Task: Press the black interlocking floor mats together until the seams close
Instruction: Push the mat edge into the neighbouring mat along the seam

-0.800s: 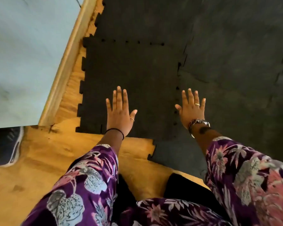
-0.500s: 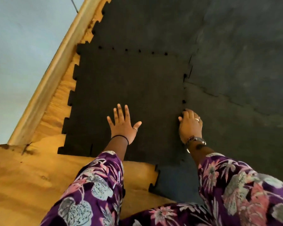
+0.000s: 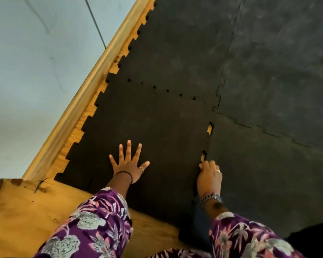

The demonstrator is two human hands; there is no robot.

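Note:
A black interlocking floor mat point(image 3: 157, 127) lies on the wooden floor, its toothed left edge free. My left hand point(image 3: 129, 164) rests flat on it, fingers spread wide. My right hand point(image 3: 210, 175) has its fingers curled down onto the seam between this mat and the greyer mat to the right point(image 3: 265, 174). Just beyond my fingertips a gap point(image 3: 203, 156) shows wood through the seam, and a second gap point(image 3: 209, 129) sits farther up. Small holes dot the far seam point(image 3: 167, 90) with the mat behind.
A wooden baseboard point(image 3: 82, 97) and a pale wall point(image 3: 35, 62) run along the left, a strip of bare wood between them and the mat's teeth. Orange wood floor point(image 3: 26, 216) lies near me. More dark mats point(image 3: 278, 62) cover the floor to the right and beyond.
The view has swung and moved closer. My right hand went from flat and spread to curled on the side seam. My left hand stays flat on the mat.

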